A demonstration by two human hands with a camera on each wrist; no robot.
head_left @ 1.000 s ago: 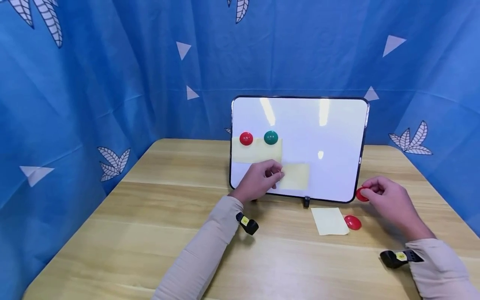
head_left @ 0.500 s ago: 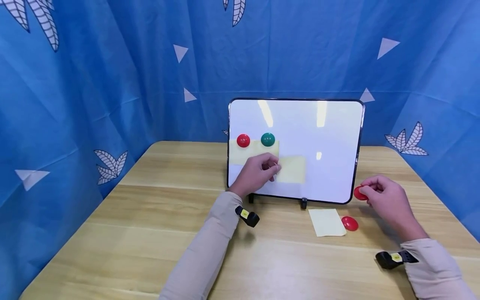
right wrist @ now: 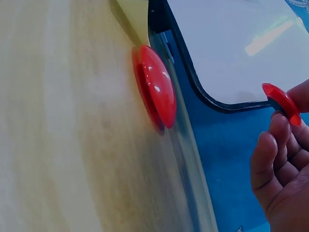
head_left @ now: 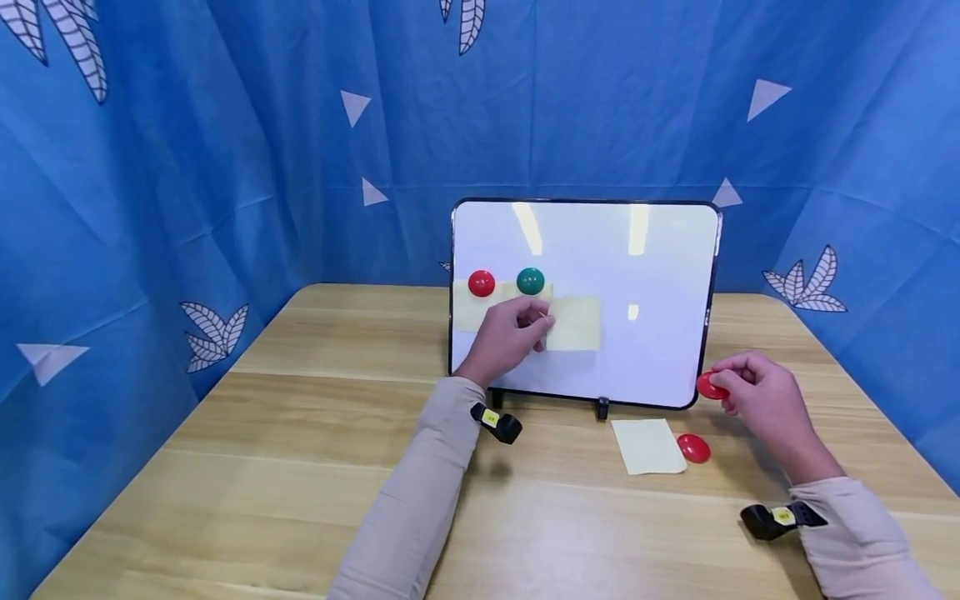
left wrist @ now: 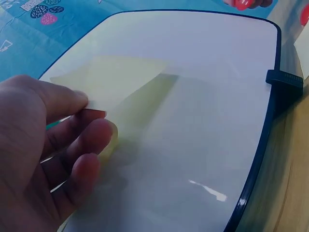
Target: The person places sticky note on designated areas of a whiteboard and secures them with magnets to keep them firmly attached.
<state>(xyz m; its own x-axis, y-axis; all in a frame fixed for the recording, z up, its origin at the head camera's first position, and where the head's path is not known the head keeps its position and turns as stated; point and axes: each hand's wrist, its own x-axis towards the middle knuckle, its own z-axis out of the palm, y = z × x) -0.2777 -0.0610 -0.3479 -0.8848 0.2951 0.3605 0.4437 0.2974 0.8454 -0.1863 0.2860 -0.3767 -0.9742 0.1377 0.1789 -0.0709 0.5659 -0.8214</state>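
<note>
My left hand (head_left: 506, 335) pinches the left edge of a pale yellow sticky note (head_left: 576, 323) in front of the whiteboard (head_left: 645, 250). In the left wrist view that sticky note (left wrist: 113, 79) tilts off the board and throws a shadow on it. Between thumb and fingers, my right hand (head_left: 768, 408) holds a red round magnet (head_left: 711, 386) by the board's lower right corner; its dark underside shows in the right wrist view. Higher on the board's left side, a red magnet (head_left: 482, 283) and a green magnet (head_left: 530, 281) sit at the top of another yellow note (head_left: 468, 312), partly hidden by my left hand.
On the wooden table (head_left: 300, 467) in front of the board lies one more yellow note (head_left: 648, 447), with a red magnet (head_left: 693, 448) against its right edge. Small black feet (head_left: 602, 408) support the board. A blue patterned curtain (head_left: 615, 100) hangs behind.
My left hand has raised its sticky note a little up the board, closer to the level of the other note. My right hand keeps its magnet near the same corner. The head view has shifted slightly.
</note>
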